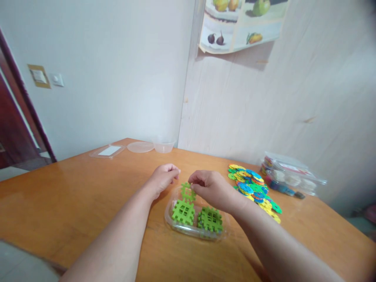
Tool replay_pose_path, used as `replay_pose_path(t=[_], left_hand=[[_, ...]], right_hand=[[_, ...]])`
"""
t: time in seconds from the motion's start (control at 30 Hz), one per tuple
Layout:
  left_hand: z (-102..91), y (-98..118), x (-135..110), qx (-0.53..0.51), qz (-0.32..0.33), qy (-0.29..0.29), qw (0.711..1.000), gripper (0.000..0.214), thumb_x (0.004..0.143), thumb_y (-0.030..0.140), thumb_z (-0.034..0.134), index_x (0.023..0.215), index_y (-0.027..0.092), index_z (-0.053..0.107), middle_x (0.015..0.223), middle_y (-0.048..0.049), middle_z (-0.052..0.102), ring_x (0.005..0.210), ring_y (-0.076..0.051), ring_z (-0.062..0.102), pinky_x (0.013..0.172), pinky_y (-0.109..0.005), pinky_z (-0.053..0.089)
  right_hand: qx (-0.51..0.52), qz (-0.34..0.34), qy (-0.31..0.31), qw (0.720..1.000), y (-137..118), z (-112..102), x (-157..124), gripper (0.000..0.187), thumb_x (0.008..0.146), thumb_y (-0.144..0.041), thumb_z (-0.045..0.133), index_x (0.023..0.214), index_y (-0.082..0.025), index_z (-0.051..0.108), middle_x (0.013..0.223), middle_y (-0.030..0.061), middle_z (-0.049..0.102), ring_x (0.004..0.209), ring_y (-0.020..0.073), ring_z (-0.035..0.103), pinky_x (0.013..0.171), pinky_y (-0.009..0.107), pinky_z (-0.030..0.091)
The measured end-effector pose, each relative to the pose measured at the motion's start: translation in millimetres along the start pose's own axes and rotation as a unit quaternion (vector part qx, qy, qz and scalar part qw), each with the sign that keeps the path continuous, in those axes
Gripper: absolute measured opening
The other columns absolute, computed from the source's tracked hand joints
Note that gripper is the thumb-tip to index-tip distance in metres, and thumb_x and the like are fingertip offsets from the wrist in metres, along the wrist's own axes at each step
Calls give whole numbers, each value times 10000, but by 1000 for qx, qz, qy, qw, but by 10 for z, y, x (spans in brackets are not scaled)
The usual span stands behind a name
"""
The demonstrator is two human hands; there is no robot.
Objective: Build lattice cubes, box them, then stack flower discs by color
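From the head camera, the right hand [210, 188] is pinched shut, thumb and fingertips closed on the top edge of an upright green plastic lattice block [187, 192]. The block stands on edge at the far-left corner of a shallow clear plastic tray [176, 224]. It hangs just below and to the left of the right knuckles, its flat face turned toward the camera. The left hand [163, 178] is a little farther away and to the left, just beside the block but apart from it. Its fingers are curled into a loose fist, and whether they hold anything small cannot be told. The right hand is therefore the one in contact, and the left is the nearer free hand. Two more green lattice blocks lie flat in the tray, one at the left [183, 212] and one at the right [210, 219], both directly below the held piece. To the right of the right wrist, a heap of multicoloured plastic discs [252, 188] spreads over the brown wooden table [73, 196], well apart from the tray.
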State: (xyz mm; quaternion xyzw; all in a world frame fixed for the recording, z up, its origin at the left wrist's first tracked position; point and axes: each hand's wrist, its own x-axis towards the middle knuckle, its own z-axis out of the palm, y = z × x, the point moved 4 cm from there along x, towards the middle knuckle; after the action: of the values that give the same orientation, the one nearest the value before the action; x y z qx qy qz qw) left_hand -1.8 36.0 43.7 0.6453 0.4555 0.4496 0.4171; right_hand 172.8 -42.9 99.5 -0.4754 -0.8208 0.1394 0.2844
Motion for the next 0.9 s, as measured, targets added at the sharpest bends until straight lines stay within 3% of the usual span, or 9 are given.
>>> replay_pose_path(t=[0.37, 0.6, 0.73, 0.9], left_hand=[[-15, 321, -251, 34, 3, -167, 985, 178, 753, 317, 635, 846, 173, 681, 812, 0, 670, 815, -168, 574, 797, -303, 410], [-52, 361, -294, 66, 21, -203, 977, 189, 776, 332, 626, 849, 183, 717, 946, -26, 718, 973, -213, 616, 925, -329, 420], [-64, 405, -315, 86, 39, -211, 973, 174, 777, 291, 587, 800, 197, 732, 1046, -29, 708, 1058, -220, 604, 988, -329, 400], [-70, 427, -329, 123, 34, -221, 967, 199, 783, 296, 565, 757, 200, 738, 1137, -28, 686, 1130, -229, 581, 1041, -334, 374]], right_hand=[[-19, -34, -67, 997, -13, 80, -50, 174, 806, -133, 570, 875, -201, 714, 752, -26, 688, 672, 109, 578, 599, 216, 358], [-30, -51, -111, 992, -36, 117, -76, 205, 810, -145, 543, 922, -210, 701, 752, -30, 684, 649, 110, 579, 573, 211, 352], [-13, -37, -113, 993, -35, 103, -94, 296, 822, -138, 509, 1051, -226, 676, 802, -22, 703, 676, 117, 600, 592, 208, 375], [-7, -10, -113, 994, -20, 103, -105, 310, 817, -131, 500, 1081, -215, 641, 805, -8, 712, 691, 126, 607, 586, 210, 380]])
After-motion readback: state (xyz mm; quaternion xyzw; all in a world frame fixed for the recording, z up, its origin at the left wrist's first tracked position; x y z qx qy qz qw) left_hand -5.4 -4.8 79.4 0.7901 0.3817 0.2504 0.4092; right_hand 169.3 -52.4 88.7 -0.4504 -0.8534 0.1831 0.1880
